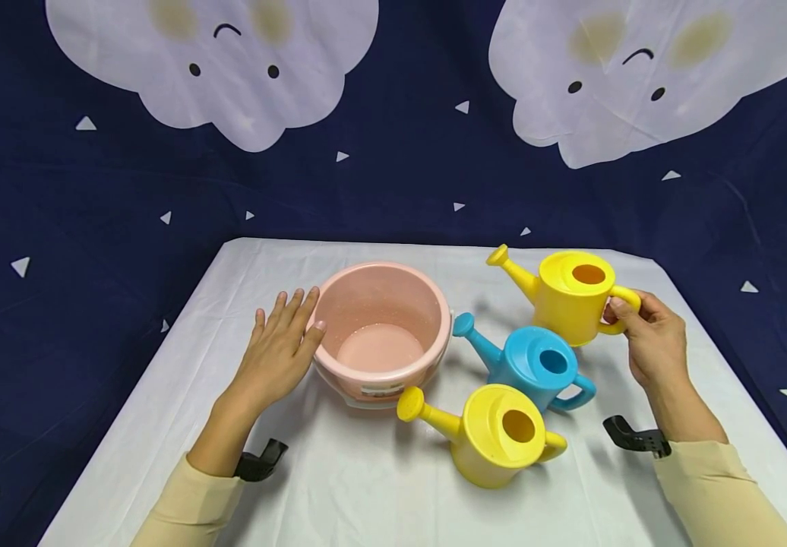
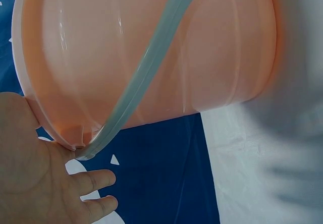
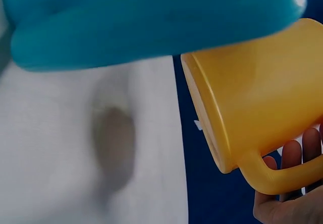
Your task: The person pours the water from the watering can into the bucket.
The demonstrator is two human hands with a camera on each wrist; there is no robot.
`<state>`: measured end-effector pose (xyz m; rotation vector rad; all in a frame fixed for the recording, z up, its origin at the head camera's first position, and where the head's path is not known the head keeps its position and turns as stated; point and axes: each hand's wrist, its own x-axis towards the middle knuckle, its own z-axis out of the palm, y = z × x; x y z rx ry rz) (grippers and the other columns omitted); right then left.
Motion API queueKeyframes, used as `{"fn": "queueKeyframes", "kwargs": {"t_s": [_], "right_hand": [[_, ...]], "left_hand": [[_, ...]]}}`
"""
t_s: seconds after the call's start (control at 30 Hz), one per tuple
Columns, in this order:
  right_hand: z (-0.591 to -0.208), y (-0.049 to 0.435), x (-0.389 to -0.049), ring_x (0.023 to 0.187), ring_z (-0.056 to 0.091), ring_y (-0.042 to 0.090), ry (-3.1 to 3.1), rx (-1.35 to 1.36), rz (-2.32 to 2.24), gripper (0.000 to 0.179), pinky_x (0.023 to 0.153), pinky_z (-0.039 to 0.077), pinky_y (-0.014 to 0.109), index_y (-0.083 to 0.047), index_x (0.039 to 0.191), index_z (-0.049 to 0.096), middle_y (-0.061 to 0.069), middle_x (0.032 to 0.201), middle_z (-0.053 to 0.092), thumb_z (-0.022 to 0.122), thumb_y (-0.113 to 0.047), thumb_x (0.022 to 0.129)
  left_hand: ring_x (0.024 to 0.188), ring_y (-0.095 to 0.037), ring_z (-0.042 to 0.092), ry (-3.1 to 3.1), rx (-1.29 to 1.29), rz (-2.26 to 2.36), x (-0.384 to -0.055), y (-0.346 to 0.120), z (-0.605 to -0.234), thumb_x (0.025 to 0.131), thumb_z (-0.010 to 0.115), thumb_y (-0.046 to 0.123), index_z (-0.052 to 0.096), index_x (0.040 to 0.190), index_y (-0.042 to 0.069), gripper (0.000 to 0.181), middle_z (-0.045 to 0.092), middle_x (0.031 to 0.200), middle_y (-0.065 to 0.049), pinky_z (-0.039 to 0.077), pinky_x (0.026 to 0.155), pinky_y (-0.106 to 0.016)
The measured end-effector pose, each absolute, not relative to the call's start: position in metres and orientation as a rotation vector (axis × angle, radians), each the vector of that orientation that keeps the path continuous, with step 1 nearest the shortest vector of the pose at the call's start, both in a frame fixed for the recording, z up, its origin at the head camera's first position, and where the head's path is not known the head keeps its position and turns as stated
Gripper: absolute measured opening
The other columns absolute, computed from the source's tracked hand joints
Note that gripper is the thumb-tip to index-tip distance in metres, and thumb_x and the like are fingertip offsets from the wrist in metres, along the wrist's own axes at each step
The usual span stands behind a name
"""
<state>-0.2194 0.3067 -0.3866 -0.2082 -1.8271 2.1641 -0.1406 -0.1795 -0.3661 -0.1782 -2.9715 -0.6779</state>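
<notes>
My left hand [image 1: 282,351] has its fingers straight and rests against the left rim of a pink bucket [image 1: 378,372]. In the left wrist view, the palm [image 2: 30,178] meets the rim beside the grey bail handle [image 2: 146,72]. My right hand [image 1: 660,338] grips the looped handle of the far yellow watering can [image 1: 567,308], whose spout points left toward the bucket. The right wrist view shows the fingers curled around that handle [image 3: 282,178], with the can's base edge visible. Just in front of this can is a blue watering can [image 1: 529,361].
A second yellow watering can [image 1: 496,441] stands nearest the front, its spout head close to the bucket. All sit on a white-covered table [image 1: 339,494]. Behind hangs a dark blue cloth [image 1: 407,190] with clouds and small triangles.
</notes>
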Motion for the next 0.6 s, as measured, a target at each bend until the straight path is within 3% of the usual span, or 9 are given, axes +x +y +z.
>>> {"fn": "queueKeyframes", "kwargs": {"t_s": [0.33,0.6], "right_hand": [[-0.374,0.304,-0.220,0.067,0.062,0.014,-1.656,-0.197,2.254,0.012,0.064,0.055,0.020,-0.001,0.093,0.067,0.002,0.079,0.063,0.069,-0.001,0.082],[-0.361,0.303,-0.217,0.075,0.061,0.016,-1.597,-0.194,2.299,0.035,0.068,0.056,0.020,-0.001,0.104,0.066,0.006,0.093,0.058,0.078,-0.012,0.073]], "left_hand": [[0.149,-0.030,0.000,-2.966,-0.178,-0.671,-0.141,-0.180,-0.366,0.100,0.021,0.053,0.011,0.153,0.028,0.059,0.014,0.160,-0.010,-0.003,0.117,-0.058],[0.149,-0.031,0.000,-2.964,-0.177,-0.679,-0.140,-0.180,-0.366,0.100,0.022,0.052,0.011,0.153,0.028,0.059,0.015,0.159,-0.011,-0.003,0.117,-0.058]]}}
